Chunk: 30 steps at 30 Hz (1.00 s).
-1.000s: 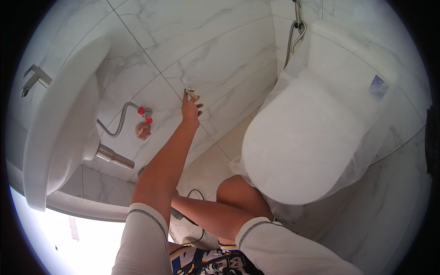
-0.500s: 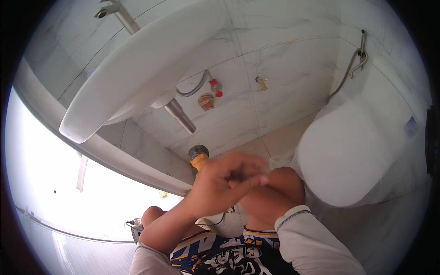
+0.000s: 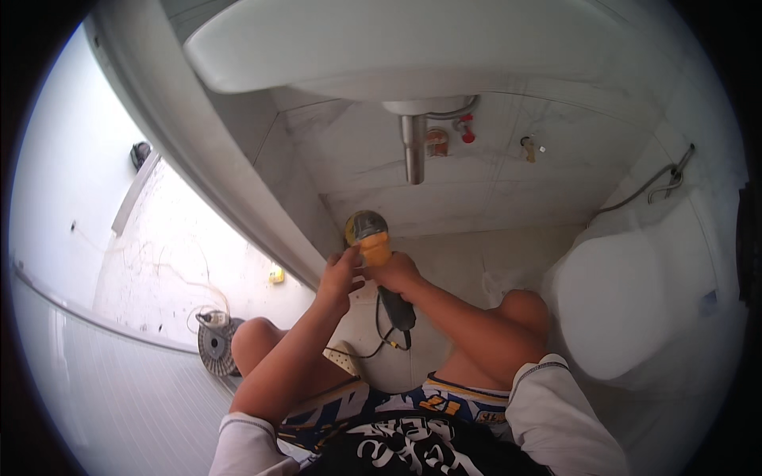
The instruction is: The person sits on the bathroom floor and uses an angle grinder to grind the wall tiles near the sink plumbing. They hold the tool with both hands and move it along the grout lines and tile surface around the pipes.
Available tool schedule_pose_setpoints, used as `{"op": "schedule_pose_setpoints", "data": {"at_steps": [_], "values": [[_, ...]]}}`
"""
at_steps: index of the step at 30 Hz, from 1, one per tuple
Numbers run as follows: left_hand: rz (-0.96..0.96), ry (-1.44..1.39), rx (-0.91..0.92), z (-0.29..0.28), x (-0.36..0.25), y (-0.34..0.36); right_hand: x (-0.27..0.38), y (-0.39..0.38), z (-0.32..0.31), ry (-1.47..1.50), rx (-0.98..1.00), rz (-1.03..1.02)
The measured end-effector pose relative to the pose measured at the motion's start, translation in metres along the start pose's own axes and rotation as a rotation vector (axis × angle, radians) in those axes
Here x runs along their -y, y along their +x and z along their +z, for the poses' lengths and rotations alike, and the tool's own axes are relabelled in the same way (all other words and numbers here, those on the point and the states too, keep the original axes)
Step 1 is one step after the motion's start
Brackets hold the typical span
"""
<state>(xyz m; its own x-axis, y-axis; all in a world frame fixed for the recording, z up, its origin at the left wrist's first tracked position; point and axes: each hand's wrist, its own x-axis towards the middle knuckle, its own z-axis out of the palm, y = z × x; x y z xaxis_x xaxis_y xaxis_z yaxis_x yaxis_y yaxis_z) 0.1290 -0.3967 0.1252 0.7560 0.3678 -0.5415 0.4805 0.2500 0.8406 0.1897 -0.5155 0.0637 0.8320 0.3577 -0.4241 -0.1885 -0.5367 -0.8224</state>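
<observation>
I crouch with an angle grinder, orange and dark with a round guard at its front, between my knees. My right hand is closed around the grinder's body, and a black cord loops from its rear. At the grinder's left side, my left hand has its fingers apart, touching or very close to the tool; I cannot tell which. Above hangs a white basin with a metal drain pipe. Behind the pipe are a valve with red caps, a copper-coloured fitting and a small brass-coloured fitting.
A plastic-wrapped toilet is at right, with a metal hose on the wall. A doorframe runs along the left. Outside it lie a cable reel and a small yellow item. A cream slipper is under me.
My left hand has come down from the brass wall fitting to the grinder, which my right hand grips now in plain view. My view has swung, bringing the doorway and basin underside into sight.
</observation>
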Motion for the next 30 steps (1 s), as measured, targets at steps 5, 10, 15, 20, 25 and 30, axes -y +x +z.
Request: {"op": "schedule_pose_setpoints", "data": {"at_steps": [5, 10, 15, 20, 25, 30], "values": [[-0.218, -0.111, 0.231, 0.015, 0.051, 0.015, 0.003, -0.005, -0.003, -0.099, -0.095, -0.175], [-0.028, -0.334, 0.379, 0.019, 0.039, 0.023, 0.021, -0.017, -0.019, -0.195, -0.014, -0.282], [-0.035, -0.396, 0.314, 0.019, 0.042, 0.023, 0.053, -0.087, -0.061, -0.7, -0.386, -0.884], [-0.021, -0.266, 0.166, 0.02, 0.046, 0.022, 0.09, -0.169, -0.077, -0.145, -0.179, -1.404], [0.034, -0.173, 0.17, 0.024, 0.048, 0.02, 0.086, -0.17, -0.074, -0.048, -0.163, -1.458], [0.108, -0.317, 0.254, 0.031, 0.058, 0.047, 0.066, -0.107, -0.08, -0.338, -0.191, -0.673]]}}
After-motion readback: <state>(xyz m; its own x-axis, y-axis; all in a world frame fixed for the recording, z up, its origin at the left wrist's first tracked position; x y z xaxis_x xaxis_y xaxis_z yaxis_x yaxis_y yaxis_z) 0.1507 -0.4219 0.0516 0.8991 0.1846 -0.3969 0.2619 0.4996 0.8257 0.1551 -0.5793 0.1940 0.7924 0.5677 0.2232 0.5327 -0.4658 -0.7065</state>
